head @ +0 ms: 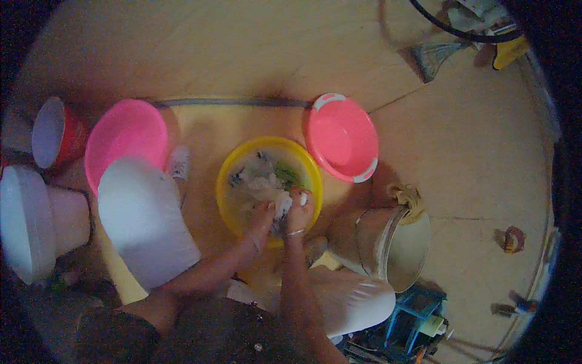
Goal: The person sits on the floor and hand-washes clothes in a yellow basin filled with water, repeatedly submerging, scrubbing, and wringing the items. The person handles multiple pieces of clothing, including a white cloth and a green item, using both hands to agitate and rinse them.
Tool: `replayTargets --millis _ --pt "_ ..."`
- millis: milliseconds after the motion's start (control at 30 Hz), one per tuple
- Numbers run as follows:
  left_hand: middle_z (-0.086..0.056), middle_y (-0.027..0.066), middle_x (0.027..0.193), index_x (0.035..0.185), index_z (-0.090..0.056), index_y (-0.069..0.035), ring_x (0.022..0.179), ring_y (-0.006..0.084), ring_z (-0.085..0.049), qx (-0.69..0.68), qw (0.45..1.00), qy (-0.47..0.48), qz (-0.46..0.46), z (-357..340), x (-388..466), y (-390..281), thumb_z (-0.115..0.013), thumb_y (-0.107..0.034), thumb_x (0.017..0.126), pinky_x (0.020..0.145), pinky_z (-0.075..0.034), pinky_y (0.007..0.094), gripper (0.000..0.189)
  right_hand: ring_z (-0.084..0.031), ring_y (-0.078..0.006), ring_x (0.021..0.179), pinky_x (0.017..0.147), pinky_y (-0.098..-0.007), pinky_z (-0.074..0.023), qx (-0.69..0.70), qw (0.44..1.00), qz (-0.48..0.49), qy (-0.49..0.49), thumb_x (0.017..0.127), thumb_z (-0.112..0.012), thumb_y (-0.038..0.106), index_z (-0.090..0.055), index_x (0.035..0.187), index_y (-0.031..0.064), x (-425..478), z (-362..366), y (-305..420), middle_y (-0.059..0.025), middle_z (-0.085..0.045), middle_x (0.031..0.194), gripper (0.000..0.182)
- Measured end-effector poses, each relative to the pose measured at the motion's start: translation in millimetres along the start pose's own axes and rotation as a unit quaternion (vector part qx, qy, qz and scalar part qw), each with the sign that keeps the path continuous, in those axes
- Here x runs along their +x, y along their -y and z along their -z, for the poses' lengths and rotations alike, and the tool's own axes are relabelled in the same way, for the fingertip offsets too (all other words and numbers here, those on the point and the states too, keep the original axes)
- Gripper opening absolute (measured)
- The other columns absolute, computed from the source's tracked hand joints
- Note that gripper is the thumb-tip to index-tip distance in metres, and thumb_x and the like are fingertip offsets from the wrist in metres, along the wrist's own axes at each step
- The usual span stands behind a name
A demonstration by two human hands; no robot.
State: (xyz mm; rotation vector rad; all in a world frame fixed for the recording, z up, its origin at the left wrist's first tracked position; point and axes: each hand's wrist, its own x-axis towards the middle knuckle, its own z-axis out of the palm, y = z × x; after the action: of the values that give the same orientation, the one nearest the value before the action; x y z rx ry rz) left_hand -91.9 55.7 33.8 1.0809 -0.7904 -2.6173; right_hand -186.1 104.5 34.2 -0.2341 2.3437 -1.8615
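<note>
A round yellow basin (223, 182) stands on the floor between my knees. In it lies a soaked-looking heap of pale and dark cloth (261, 179), with a green piece (288, 175) at its right side. My left hand (266, 216) and my right hand (300, 211) are together over the near right part of the basin. Between them they grip a whitish bunched cloth (283, 204). A small white spot shows at my right fingers; I cannot tell what it is. Blur hides some fingertips.
A pink basin (127, 123) stands beyond my left knee, beside a red bucket (72, 136). A coral tub with white handles (343, 136) adjoins the yellow rim. Right of me is a pale bucket (409, 255) with a cloth (407, 198) on its rim. A broom head (432, 59) lies farther off.
</note>
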Motion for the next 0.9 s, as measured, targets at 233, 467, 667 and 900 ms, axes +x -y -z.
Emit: replayTargets --millis 233,467,667,900 --pt "-0.058 0.0051 0.102 0.113 -0.052 -0.006 0.091 0.0177 -0.054 -0.222 0.972 -0.006 0.073 34.5 59.2 37.0 -0.046 -0.026 0.092 0.081 -0.046 0.0325 0.03 -0.052 -0.0121 0.07 0.064 -0.0286 -0.0459 -0.067 0.996 0.041 0.032 0.083 -0.064 0.017 -0.06 0.085 0.0038 -52.5 -43.0 35.7 -0.0037 -0.06 0.076 0.014" --pt "-0.056 0.0056 0.108 0.12 -0.049 -0.011 0.098 0.0163 -0.054 -0.032 0.998 0.049 0.017 -0.1 2.7 -19.7 -0.044 -0.035 0.094 0.082 -0.046 0.0316 0.036 -0.054 -0.0152 0.069 0.064 -0.03 -0.0455 0.02 0.999 0.007 -0.049 0.084 -0.063 0.019 -0.057 0.081 0.0038 -17.3 -10.1 28.8 -0.0052 -0.058 0.073 0.016" --pt "-0.057 0.0037 0.106 0.117 -0.052 -0.012 0.096 0.0156 -0.055 -0.056 0.996 -0.053 0.054 22.4 18.4 -7.4 -0.045 -0.031 0.092 0.082 -0.047 0.0313 0.032 -0.055 -0.0159 0.078 0.072 -0.0291 -0.0439 -0.116 0.987 0.099 0.05 0.086 -0.062 0.024 -0.057 0.083 0.0039 -72.7 -40.9 54.9 -0.0056 -0.059 0.082 0.021" --pt "-0.06 0.004 0.105 0.114 -0.054 -0.007 0.096 0.0163 -0.058 -0.154 0.969 0.192 -0.005 -1.5 16.1 -32.6 -0.047 -0.024 0.091 0.084 -0.048 0.0322 0.03 -0.06 -0.0217 0.088 0.078 -0.0311 -0.0471 0.341 0.905 -0.218 0.129 0.091 -0.05 0.038 -0.058 0.101 0.0069 17.1 28.7 -6.1 -0.0072 -0.063 0.099 0.034"
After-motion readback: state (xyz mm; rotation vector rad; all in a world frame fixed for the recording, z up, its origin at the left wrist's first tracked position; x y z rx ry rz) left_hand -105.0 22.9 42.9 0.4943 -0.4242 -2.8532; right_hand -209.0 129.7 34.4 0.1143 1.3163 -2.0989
